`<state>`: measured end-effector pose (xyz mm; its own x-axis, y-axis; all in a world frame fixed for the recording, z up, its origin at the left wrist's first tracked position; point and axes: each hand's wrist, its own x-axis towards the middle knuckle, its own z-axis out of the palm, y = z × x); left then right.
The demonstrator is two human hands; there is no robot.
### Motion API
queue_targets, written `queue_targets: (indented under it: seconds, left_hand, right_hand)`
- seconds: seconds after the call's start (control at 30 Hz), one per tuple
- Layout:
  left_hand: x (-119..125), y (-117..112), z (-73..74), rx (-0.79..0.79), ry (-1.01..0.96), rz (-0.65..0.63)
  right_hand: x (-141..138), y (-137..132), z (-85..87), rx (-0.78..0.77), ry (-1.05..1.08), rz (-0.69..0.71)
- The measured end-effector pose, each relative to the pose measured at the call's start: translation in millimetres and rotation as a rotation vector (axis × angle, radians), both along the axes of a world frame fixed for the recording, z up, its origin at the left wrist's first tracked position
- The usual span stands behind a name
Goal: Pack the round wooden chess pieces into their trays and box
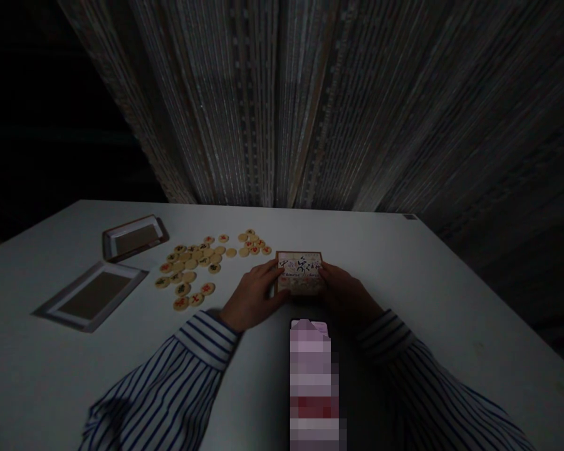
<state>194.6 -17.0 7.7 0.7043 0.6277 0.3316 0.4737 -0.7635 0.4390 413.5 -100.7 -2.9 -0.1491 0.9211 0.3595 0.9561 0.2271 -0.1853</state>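
A small square box (299,270) with Chinese characters printed on its top rests on the white table (451,294). My left hand (254,294) grips the box's left side and my right hand (348,295) grips its right side, fingers curled round the edges. Several round wooden chess pieces (202,263) with red and black marks lie scattered on the table to the left of the box. Both my sleeves are striped blue and white.
Two shallow box halves lie at the left: one (134,236) farther back, another (93,294) nearer me. A phone (314,382) lies between my forearms. A striped curtain (310,106) hangs behind the table's far edge. The room is dim.
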Motion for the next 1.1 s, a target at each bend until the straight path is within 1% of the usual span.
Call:
queue_targets:
  seconds: [0.1, 0.2, 0.3, 0.37, 0.47, 0.6, 0.67, 0.8, 0.87, 0.93, 1.0, 1.1]
  left_hand:
    - [1.7, -1.5, 2.8, 0.031, 0.001, 0.026]
    - [7.0, -1.3, 9.1, 0.066, 0.021, 0.05]
    - [16.5, 1.9, 15.7, 0.088, 0.074, 0.02]
    - [23.3, 4.9, 17.6, 0.074, 0.123, -0.005]
    - [30.3, 8.6, 15.3, 0.041, 0.182, -0.01]
    - [32.5, 9.7, 9.4, 0.044, 0.203, 0.005]
    - [32.1, 9.1, 8.3, 0.051, 0.202, 0.016]
    - [31.6, 8.1, 8.5, 0.054, 0.194, 0.018]
    - [31.7, 8.2, 8.2, 0.057, 0.187, 0.015]
    - [31.9, 8.6, 7.1, 0.059, 0.18, 0.017]
    - [32.0, 9.0, 5.7, 0.059, 0.174, 0.019]
    - [32.2, 9.5, 3.2, 0.057, 0.163, 0.015]
  right_hand:
    - [-0.4, -1.4, -1.1, 0.0, -0.012, 0.007]
    - [-2.6, -4.3, 2.1, -0.04, -0.029, -0.038]
    - [-4.3, -5.9, 5.3, -0.049, -0.028, -0.056]
    - [-4.0, -5.8, 4.9, -0.05, -0.034, -0.047]
    - [-1.8, -4.8, 1.2, -0.057, -0.048, -0.048]
    - [-0.3, -3.0, -0.3, -0.062, -0.047, -0.103]
    - [-1.5, -0.6, 3.8, -0.084, -0.055, -0.117]
    - [-8.4, 10.1, 18.5, -0.089, -0.077, -0.134]
    - [-12.9, 18.1, 25.0, -0.077, -0.104, -0.107]
    - [-16.5, 26.5, 28.0, -0.091, -0.123, -0.077]
    - [-18.1, 33.5, 26.4, -0.105, -0.128, -0.063]
    - [-15.7, 39.7, 16.8, -0.111, -0.074, -0.056]
